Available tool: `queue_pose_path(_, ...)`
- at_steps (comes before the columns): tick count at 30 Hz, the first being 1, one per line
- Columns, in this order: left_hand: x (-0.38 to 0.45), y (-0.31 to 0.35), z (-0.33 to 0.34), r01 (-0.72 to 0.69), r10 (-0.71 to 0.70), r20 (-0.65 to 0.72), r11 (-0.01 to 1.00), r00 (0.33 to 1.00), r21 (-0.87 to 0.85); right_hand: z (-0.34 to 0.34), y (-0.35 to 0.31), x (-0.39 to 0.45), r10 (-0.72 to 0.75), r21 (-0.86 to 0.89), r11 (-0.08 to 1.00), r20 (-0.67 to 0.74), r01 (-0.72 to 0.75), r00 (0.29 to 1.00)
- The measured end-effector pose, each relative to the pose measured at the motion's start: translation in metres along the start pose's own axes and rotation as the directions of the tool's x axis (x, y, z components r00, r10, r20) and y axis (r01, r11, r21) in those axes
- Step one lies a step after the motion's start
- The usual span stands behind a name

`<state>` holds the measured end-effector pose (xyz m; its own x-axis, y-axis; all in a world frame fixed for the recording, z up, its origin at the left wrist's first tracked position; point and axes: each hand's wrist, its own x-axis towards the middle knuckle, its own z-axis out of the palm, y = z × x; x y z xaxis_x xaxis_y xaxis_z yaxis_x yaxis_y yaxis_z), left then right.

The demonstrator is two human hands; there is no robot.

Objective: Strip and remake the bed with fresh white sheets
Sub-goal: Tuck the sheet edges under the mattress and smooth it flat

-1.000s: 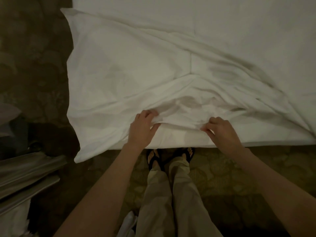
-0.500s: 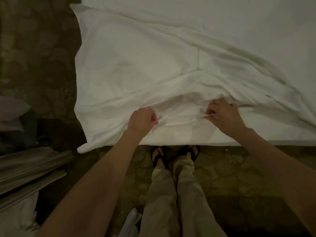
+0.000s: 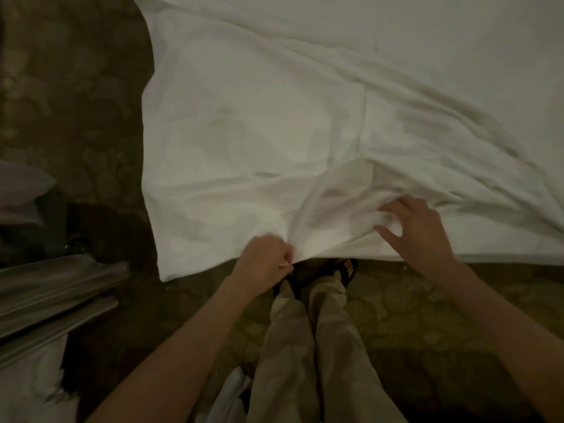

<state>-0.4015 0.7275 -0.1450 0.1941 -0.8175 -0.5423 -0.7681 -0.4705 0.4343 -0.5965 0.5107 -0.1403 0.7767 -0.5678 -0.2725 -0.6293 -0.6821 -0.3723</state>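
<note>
At the bed's near edge, left hand (image 3: pixel 265 260) bunches the sheet (image 3: pixel 244 154); right hand (image 3: pixel 418 230) lies splayed, loose, on it. Grey bars (image 3: pixel 55 288) crowd the left; patterned carpet (image 3: pixel 427 306) is bare rightward.

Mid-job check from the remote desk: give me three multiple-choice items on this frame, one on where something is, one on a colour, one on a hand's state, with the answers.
1. Where does the sheet's loose corner hang?
A. Off the bed, over the carpet on the person's left
B. Tucked under the mattress
C. Folded on the pillow

2. What colour is the sheet?
A. Blue
B. White
C. Striped grey

3. What is the left hand doing?
A. Resting flat and empty
B. Out of view
C. Closed on bunched sheet

Answers:
1 A: the sheet overhangs the patterned carpet.
2 B: it is plain white all over.
3 C: the left hand is fisted on gathered fabric, while the right hand has spread fingers.
</note>
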Motion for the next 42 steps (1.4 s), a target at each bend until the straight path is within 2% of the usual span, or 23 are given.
queue_pose_path(2, 0.0, -0.009, -0.004, 0.101, -0.101, -0.149, 0.995, 0.984, -0.011, 0.009, -0.001, 0.02, -0.013, -0.117, 0.993, 0.052, 0.019, 0.999)
queue_pose_path(5, -0.003, -0.025, -0.007, 0.215, -0.209, -0.095, 0.975, 0.973, 0.057, 0.017, -0.001, 0.039, -0.076, -0.207, 0.974, 0.071, 0.089, 0.995)
queue_pose_path(9, -0.001, -0.039, -0.006, 0.2, -0.193, -0.07, 0.971, 0.979, 0.128, 0.014, 0.0, 0.045, -0.17, -0.235, 0.951, 0.142, 0.2, 0.975)
queue_pose_path(11, 0.004, -0.041, -0.009, 0.17, -0.161, -0.075, 0.977, 0.984, 0.13, 0.009, 0.006, 0.039, -0.171, -0.231, 0.946, 0.245, 0.229, 0.954)
queue_pose_path(14, 0.002, -0.046, -0.009, 0.137, -0.132, -0.047, 0.983, 0.99, 0.119, 0.009, 0.016, 0.009, -0.2, -0.295, 0.896, 0.401, 0.333, 0.894)
queue_pose_path(16, -0.005, -0.048, -0.005, 0.129, -0.133, 0.023, 0.983, 0.991, 0.128, 0.015, 0.019, -0.016, -0.239, -0.332, 0.84, 0.483, 0.429, 0.842)
queue_pose_path(17, -0.009, -0.049, 0.0, 0.135, -0.145, 0.063, 0.981, 0.987, 0.142, 0.017, 0.017, -0.023, -0.171, -0.338, 0.857, 0.526, 0.39, 0.833)
queue_pose_path(20, -0.014, -0.049, 0.007, 0.164, -0.189, 0.133, 0.97, 0.973, 0.179, 0.013, 0.002, -0.021, -0.128, -0.282, 0.909, 0.513, 0.307, 0.849)
queue_pose_path(21, -0.011, -0.049, 0.005, 0.166, -0.194, 0.155, 0.97, 0.969, 0.176, 0.009, -0.002, -0.016, -0.083, -0.249, 0.94, 0.501, 0.236, 0.861)
queue_pose_path(23, -0.003, -0.045, -0.01, 0.163, -0.181, 0.176, 0.98, 0.967, 0.113, -0.003, -0.006, -0.005, 0.042, -0.076, 0.997, 0.472, -0.006, 0.881)
queue_pose_path(24, 0.002, -0.04, -0.021, 0.174, -0.182, 0.167, 0.983, 0.969, 0.062, -0.012, -0.007, 0.001, 0.088, 0.041, 0.993, 0.4, -0.114, 0.912)
queue_pose_path(25, 0.009, -0.035, -0.034, 0.185, -0.185, 0.132, 0.983, 0.974, 0.008, -0.021, -0.007, 0.01, 0.112, 0.139, 0.977, 0.297, -0.159, 0.948)
queue_pose_path(27, 0.028, -0.023, -0.06, 0.195, -0.194, 0.02, 0.978, 0.981, -0.077, -0.04, -0.001, 0.03, 0.151, 0.203, 0.965, 0.085, -0.166, 0.985)
queue_pose_path(30, 0.064, 0.0, -0.091, 0.186, -0.205, -0.142, 0.973, 0.968, -0.136, -0.066, 0.022, 0.061, 0.27, 0.255, 0.94, -0.145, -0.227, 0.952)
queue_pose_path(32, 0.094, 0.018, -0.106, 0.15, -0.185, -0.226, 0.975, 0.956, -0.162, -0.074, 0.053, 0.08, 0.352, 0.259, 0.921, -0.227, -0.292, 0.908)
queue_pose_path(36, 0.154, 0.055, -0.129, 0.083, -0.136, -0.301, 0.98, 0.944, -0.182, -0.092, 0.107, 0.108, 0.534, 0.268, 0.828, -0.108, -0.493, 0.839)
queue_pose_path(39, 0.206, 0.094, -0.141, 0.026, -0.081, -0.336, 0.985, 0.939, -0.168, -0.11, 0.139, 0.123, 0.557, 0.23, 0.824, -0.159, -0.518, 0.815)
queue_pose_path(40, 0.224, 0.107, -0.144, 0.008, -0.06, -0.334, 0.988, 0.941, -0.153, -0.115, 0.146, 0.129, 0.56, 0.223, 0.819, -0.108, -0.529, 0.822)
queue_pose_path(42, 0.255, 0.131, -0.148, 0.007, -0.036, -0.293, 0.995, 0.956, -0.1, -0.113, 0.152, 0.137, 0.448, 0.262, 0.84, 0.156, -0.474, 0.88)
